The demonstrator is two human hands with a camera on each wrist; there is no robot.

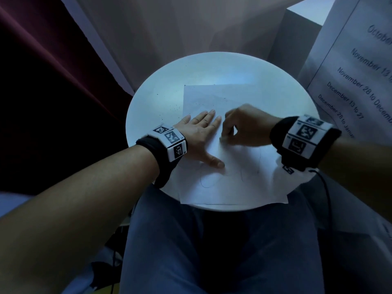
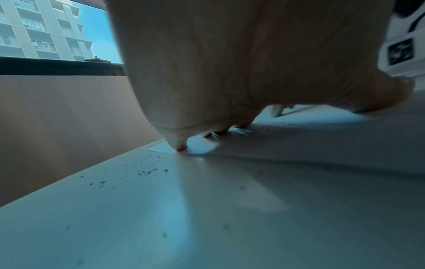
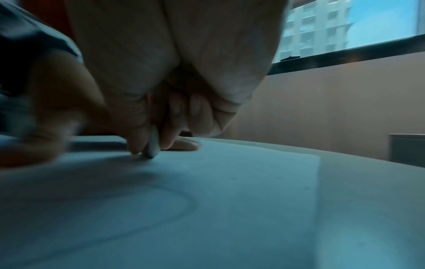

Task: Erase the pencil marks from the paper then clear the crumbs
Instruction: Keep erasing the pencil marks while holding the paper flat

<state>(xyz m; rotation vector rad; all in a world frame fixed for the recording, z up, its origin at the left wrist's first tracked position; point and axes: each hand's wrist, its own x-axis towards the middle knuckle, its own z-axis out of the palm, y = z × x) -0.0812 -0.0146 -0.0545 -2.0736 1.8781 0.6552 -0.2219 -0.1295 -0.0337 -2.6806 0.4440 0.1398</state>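
A white sheet of paper (image 1: 233, 183) lies on the round white table (image 1: 152, 115), with faint pencil loops (image 1: 206, 183) near its front edge. My left hand (image 1: 201, 132) lies flat on the paper's left side, fingers straight and pressing it down. My right hand (image 1: 239, 128) pinches a small pale eraser (image 3: 152, 145) whose tip touches the paper beside the left fingertips; the hand is blurred. A curved pencil line (image 3: 179, 205) shows close to the right wrist camera. Dark eraser crumbs (image 1: 171, 108) are scattered on the table left of the paper, and crumbs (image 2: 147, 172) also show in the left wrist view.
A large printed sheet with dates (image 1: 356, 71) stands at the right, close to the table rim. A dark red curtain (image 1: 53, 66) hangs at the left. My knees in blue trousers (image 1: 212, 251) are under the table's near edge. A window (image 3: 358, 25) lies beyond.
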